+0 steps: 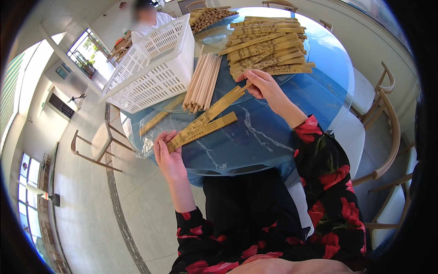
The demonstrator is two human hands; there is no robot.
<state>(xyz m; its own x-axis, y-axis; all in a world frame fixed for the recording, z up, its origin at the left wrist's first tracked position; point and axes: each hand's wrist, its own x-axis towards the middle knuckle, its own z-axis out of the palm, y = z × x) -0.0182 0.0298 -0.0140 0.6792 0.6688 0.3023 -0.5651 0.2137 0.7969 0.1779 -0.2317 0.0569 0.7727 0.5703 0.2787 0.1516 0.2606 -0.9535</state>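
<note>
Hands first: the left hand [168, 155], low in the left centre of the frame, is closed around the near ends of two paper chopstick sleeves [205, 125], thumb on top. The right hand [262, 84], above centre, pinches the far tip of the upper sleeve between fingertips. Two sleeves, then, both long, flat and tan with darker printed patterning, running on a diagonal from lower left to upper right; the shorter-reaching lower one lies on the glass table [273, 132], its far end free.

Just beyond the right hand, in the upper centre, sits a heap of the same sleeves [267, 45], too many and too overlapped to count. Left of it lies one bundle of bare wooden chopsticks [203, 82], pale and packed side by side. A clear plastic bag [153, 125] with a single strip inside lies by the table's left edge. One white lattice basket [153, 64] stands tilted at the upper left, and a second pile of darker sticks [207, 18] shows at the top. A person sits behind the basket. Wooden chairs [385, 132] ring the table on the right.
</note>
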